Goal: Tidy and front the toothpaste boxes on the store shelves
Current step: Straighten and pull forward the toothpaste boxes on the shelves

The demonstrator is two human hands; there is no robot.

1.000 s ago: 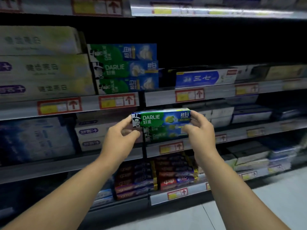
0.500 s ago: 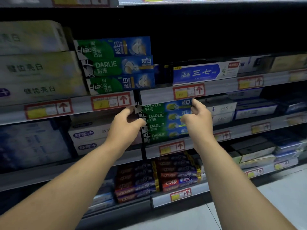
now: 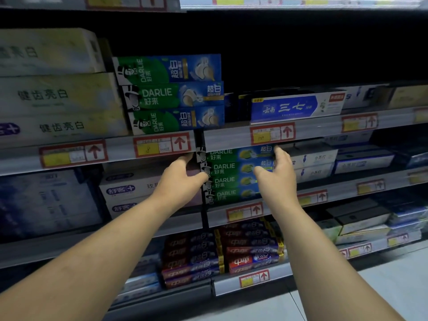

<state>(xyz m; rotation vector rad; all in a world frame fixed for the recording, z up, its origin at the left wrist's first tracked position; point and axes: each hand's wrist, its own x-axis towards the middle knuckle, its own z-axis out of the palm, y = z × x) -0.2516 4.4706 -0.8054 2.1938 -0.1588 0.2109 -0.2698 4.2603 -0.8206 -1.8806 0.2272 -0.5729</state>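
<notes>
**Both grips bracketing the green Darlie stack**

The left grip is lying open against the left end of the Darlie stack. Its thumb is touching the end of the second box, while its fingers are reaching up towards the top box, their tips fading into shadow. The right grip is also spread loosely at the stack's right end. Its fingers are touching the top box and its thumb is crossing in front of the second. Neither grip is closing round anything.

The stack is sitting four boxes high, faces forward. The right grip is covering the boxes' right ends, and the price rail just above is cutting off the top box's upper edge.

Just left of the stack, white boxes with a blue logo are showing only in part behind the left grip. Just right of it, white boxes are too blurred to read. Above the stack, three green-and-blue Darlie boxes are standing piled, with a blue-and-white box to their right and only darkness behind. Below the stack, red and purple boxes are lying in rows, their print smeared.
</notes>
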